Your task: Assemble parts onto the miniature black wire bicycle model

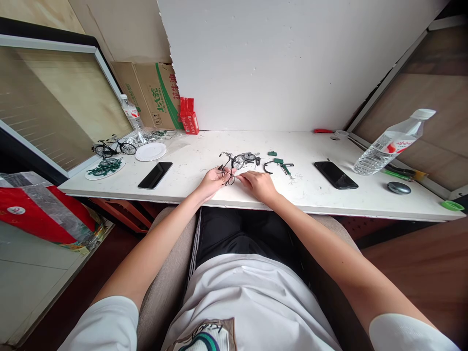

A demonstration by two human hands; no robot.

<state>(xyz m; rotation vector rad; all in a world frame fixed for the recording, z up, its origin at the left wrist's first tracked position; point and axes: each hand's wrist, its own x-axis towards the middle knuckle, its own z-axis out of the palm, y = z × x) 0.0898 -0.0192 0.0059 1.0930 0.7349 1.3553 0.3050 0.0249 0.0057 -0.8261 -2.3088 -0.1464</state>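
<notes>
A small black model bicycle (239,161), partly assembled, is tilted just above the white table near its front edge. My left hand (212,183) grips its frame between thumb and fingers, covering part of it. On the other side, my right hand (259,185) is closed in a pinch, fingertips against the bicycle's near end by a thin black ring; what they pinch is too small to tell. Just behind lies a loose dark spoked part (250,157). To the right are a curved black piece (268,167), a green and silver tool (286,168) and a green block (272,153).
A finished black bicycle model (114,147), green parts on a disc (106,168) and a white disc (150,151) are at left. Phones (155,175) (335,175) flank the work. A tilted-looking water bottle (391,144) and dark oval object (399,188) are at right.
</notes>
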